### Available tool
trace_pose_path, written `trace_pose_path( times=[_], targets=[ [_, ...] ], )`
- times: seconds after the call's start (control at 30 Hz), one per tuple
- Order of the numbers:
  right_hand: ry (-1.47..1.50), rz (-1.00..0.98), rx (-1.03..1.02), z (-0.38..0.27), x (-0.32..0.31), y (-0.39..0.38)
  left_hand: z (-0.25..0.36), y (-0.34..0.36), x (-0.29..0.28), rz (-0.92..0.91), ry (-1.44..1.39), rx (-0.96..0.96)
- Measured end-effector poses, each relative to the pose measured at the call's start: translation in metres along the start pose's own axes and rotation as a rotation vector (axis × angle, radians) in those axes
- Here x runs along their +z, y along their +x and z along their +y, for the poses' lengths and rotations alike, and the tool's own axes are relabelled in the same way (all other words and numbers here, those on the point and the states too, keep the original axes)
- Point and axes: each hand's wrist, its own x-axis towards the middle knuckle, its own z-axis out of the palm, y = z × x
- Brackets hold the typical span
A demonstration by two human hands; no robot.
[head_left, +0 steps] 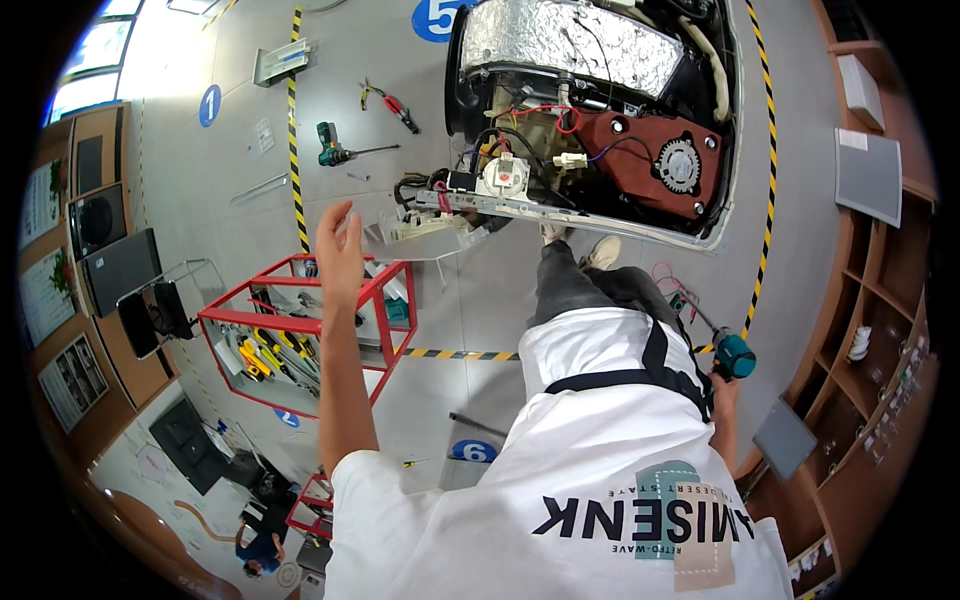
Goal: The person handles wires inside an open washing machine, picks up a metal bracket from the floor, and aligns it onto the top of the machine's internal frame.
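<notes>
Ahead and to the left of the right grip (724, 397), which is wrapped around a teal drill (736, 358), stands the opened appliance (640, 160); the left grip (341, 245) hangs open, empty. Screw work seems in hand; next probably calls for raising the drill toward the casing

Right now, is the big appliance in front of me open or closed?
Open: the appliance has its silver foil sheet and brown-red plate exposed.
</notes>
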Motion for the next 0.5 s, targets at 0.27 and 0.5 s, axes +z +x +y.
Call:
trace_pose_path(
  times=[0.27, 0.5],
  targets=[
    [-0.114, -0.077, -0.052, 0.039, -0.012, 0.026, -0.115, -0.111, 0.048, 0.378, 0.204, -0.077],
    [-0.111, -0.211, 0.053, 0.082, -0.019, 0.067, -0.254, -0.284, 0.093, -0.079, 0.398, -0.653]
  ],
)
